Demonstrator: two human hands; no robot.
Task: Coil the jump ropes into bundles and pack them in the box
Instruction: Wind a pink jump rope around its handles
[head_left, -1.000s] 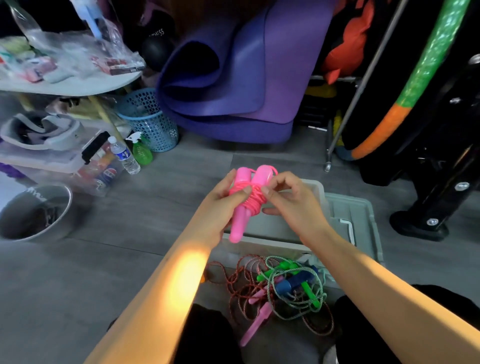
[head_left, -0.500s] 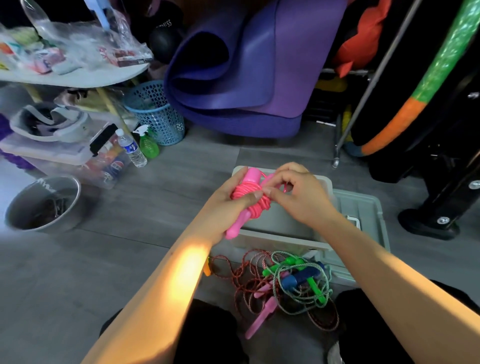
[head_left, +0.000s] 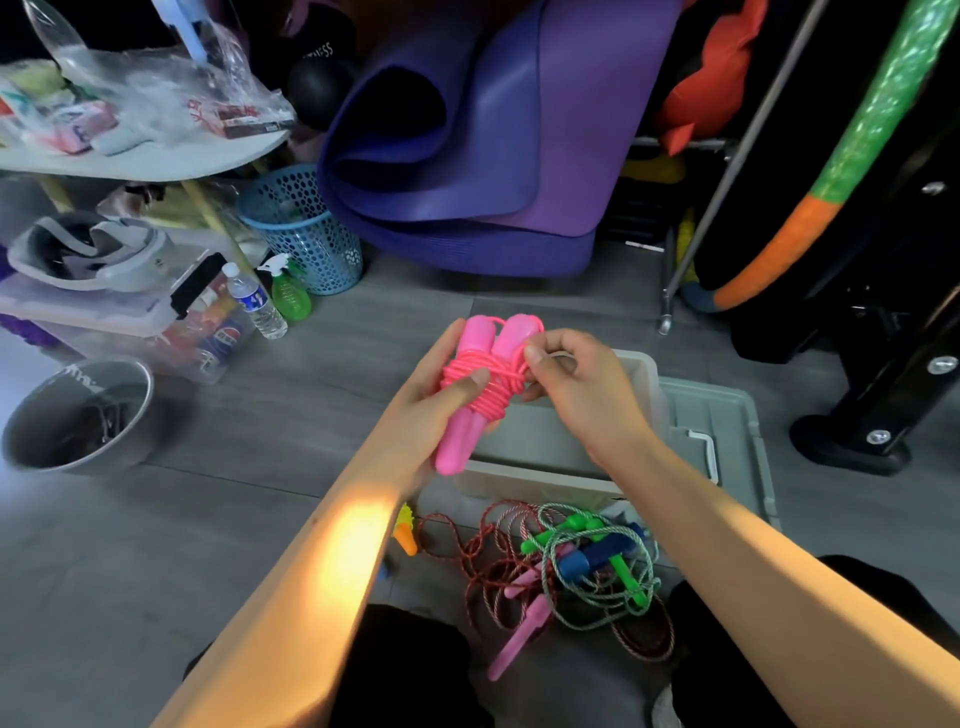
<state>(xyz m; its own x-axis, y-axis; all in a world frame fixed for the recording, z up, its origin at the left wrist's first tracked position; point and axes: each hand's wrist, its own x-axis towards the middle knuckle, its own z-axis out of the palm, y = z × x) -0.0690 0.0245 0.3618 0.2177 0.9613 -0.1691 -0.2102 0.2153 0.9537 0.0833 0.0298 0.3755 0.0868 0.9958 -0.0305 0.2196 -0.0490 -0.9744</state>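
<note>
The pink rope bundle (head_left: 480, 387), lifted a bit since a moment ago, is gripped by the left hand (head_left: 441, 400) above the box (head_left: 644, 395); cord's end is pinched by the right hand (head_left: 571, 389), so wrapping looks nearly finished.

Bare forearms, no sleeves; black trousers (head_left: 405, 670).

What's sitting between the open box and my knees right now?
In the head view, a tangle of loose jump ropes lies on the floor between the box and the knees, uncoiled.
</note>
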